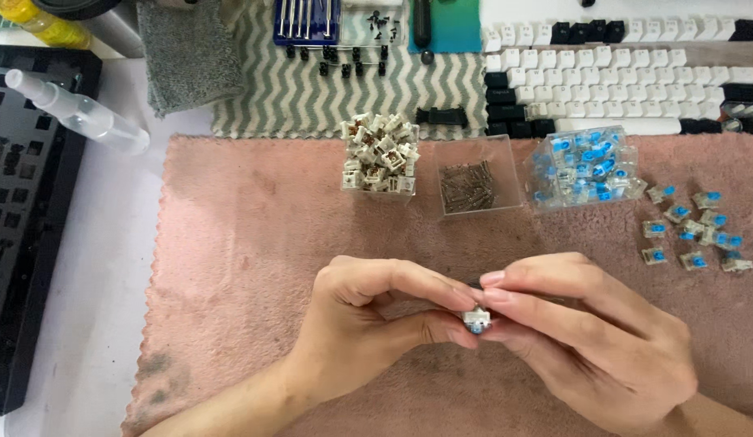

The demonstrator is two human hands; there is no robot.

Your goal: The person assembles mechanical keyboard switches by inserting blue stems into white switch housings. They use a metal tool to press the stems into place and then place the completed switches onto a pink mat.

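Note:
My left hand [368, 324] and my right hand [587, 332] meet over a pink cloth [231, 243]. Between their fingertips they pinch one small keyboard switch with a blue stem [477, 320]; most of it is hidden by the fingers. Both hands grip it from opposite sides, thumbs below and forefingers above.
Behind the hands stand a clear box of brown-stemmed switches [380, 154], a clear box of small metal springs [474, 186] and a clear box of blue switches [585, 168]. Several loose blue switches [692, 231] lie at right. Keycaps [619, 73], a black keyboard case [28, 202] and a spray bottle [77, 113] lie around.

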